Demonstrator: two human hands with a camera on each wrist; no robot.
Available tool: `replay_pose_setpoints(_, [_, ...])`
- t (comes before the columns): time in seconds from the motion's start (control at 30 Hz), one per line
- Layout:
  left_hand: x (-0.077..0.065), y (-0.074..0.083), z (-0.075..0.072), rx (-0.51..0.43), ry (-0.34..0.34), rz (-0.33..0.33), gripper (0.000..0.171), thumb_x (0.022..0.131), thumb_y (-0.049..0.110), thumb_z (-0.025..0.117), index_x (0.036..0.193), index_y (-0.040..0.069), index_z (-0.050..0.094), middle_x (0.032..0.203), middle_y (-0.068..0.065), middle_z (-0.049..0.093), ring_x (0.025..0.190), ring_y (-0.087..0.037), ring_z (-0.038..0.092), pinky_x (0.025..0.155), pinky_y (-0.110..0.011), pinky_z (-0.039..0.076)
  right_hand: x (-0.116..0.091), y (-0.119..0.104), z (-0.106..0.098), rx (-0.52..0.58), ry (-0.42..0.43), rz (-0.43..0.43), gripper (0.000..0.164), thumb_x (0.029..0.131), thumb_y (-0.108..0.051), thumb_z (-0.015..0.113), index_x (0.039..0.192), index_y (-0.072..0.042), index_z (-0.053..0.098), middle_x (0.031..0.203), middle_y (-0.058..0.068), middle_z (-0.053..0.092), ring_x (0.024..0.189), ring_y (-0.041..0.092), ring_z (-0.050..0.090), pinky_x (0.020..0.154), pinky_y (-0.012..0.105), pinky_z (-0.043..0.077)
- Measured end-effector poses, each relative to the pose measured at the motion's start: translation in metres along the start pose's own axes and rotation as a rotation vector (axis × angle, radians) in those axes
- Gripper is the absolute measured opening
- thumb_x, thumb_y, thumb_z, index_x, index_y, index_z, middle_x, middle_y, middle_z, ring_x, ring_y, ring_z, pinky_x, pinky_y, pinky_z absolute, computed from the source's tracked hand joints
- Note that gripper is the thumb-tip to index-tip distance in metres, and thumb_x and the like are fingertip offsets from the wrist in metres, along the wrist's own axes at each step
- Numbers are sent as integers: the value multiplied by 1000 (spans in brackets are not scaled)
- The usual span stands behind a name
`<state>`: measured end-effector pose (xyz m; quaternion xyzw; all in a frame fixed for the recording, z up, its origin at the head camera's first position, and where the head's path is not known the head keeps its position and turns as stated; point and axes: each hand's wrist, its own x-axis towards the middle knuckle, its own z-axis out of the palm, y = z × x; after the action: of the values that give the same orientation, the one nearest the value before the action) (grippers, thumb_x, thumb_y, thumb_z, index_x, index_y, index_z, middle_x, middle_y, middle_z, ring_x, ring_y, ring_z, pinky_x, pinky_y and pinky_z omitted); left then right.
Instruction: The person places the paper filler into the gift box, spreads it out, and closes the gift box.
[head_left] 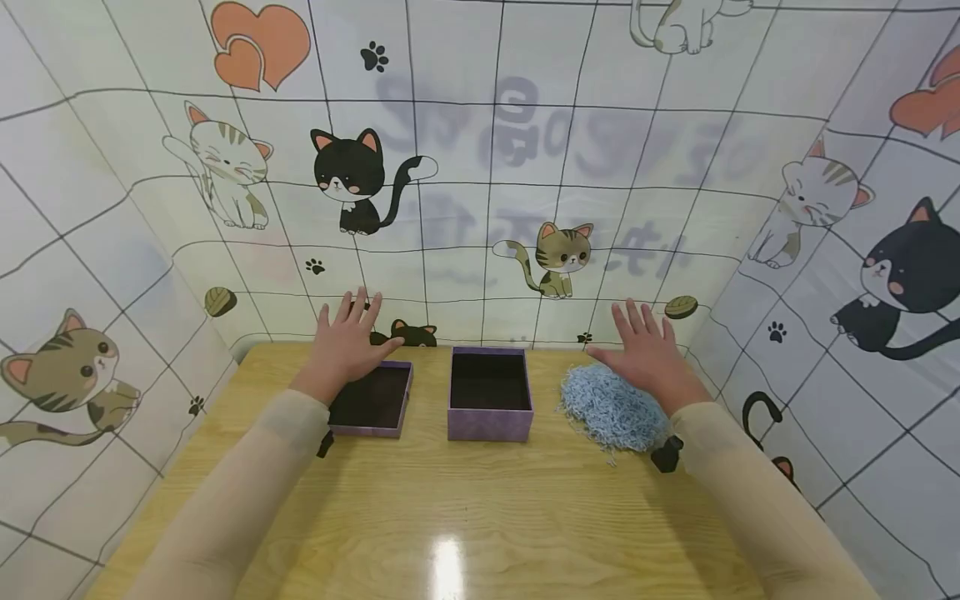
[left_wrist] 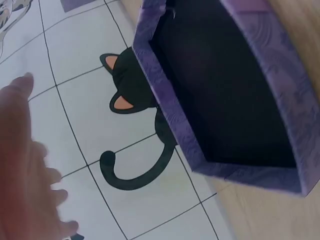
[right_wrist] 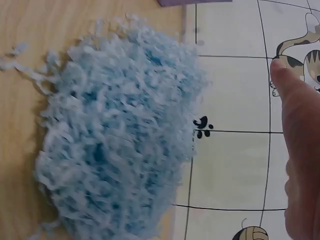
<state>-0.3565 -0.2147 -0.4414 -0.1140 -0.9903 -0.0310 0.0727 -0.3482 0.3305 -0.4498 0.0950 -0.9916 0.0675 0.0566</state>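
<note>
My left hand [head_left: 347,346] is held with spread fingers above the purple box lid [head_left: 371,400], which lies hollow side up with a dark inside. In the left wrist view the lid [left_wrist: 282,95] is close by, and the hand does not touch it. At the middle stands a purple box [head_left: 490,423], its top uncovered and its inside dark. Over a heap of pale blue shredded paper [head_left: 611,408] hovers my right hand [head_left: 647,354], fingers spread and holding nothing. The right wrist view shows the paper shreds [right_wrist: 120,135] beside that hand, apart from it.
All of this lies toward the back of a light wooden table [head_left: 465,508]. Behind it hangs a white gridded cloth [head_left: 465,167] with printed cats, which also encloses both sides. A few loose shreds lie around the paper heap.
</note>
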Motion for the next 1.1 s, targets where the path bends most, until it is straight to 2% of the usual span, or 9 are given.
replay_pose_setpoints(0.17, [2, 11, 6, -23, 39, 77, 102, 108, 76, 46, 180, 13, 11, 184, -22, 12, 169, -43, 14, 132, -68, 14, -10, -2, 13, -15, 28, -39, 110, 105, -78, 52, 179, -8, 10, 183, 25, 5, 168, 50, 5, 131, 72, 4])
replay_pose_setpoints(0.4, [-5, 32, 22, -47, 67, 160, 96, 108, 73, 51, 178, 13, 25, 183, -19, 20, 168, -41, 21, 132, -66, 21, -27, 1, 38, -41, -1, -74, 104, 107, -71, 57, 178, -5, 16, 181, 29, 12, 166, 52, 12, 131, 71, 12])
replay_pose_setpoints(0.7, [-11, 55, 47, -33, 43, 253, 89, 110, 71, 51, 177, 17, 29, 183, -15, 22, 169, -36, 19, 134, -63, 18, -51, 7, 70, 25, 0, -95, 100, 107, -66, 62, 174, 0, 29, 179, 32, 19, 164, 53, 19, 129, 72, 21])
replay_pose_setpoints(0.87, [-12, 63, 57, -106, 43, 311, 87, 110, 67, 54, 176, 13, 33, 183, -14, 23, 169, -34, 19, 135, -59, 14, -59, 9, 81, 71, -31, -78, 100, 108, -69, 58, 175, -1, 28, 180, 30, 17, 165, 53, 18, 127, 75, 21])
replay_pose_setpoints(1.0, [-13, 70, 61, -165, 46, 377, 87, 111, 66, 54, 175, 10, 35, 183, -14, 22, 169, -34, 21, 135, -60, 15, -63, 11, 89, 93, -28, -78, 100, 107, -69, 60, 175, -2, 28, 179, 31, 21, 163, 54, 21, 124, 79, 23])
replay_pose_setpoints(1.1, [-12, 73, 64, -191, 27, 407, 90, 110, 68, 53, 176, 11, 32, 183, -12, 22, 168, -35, 22, 134, -61, 17, -65, 14, 94, 121, -24, -87, 99, 107, -66, 61, 175, -2, 28, 178, 31, 21, 163, 55, 21, 126, 78, 22])
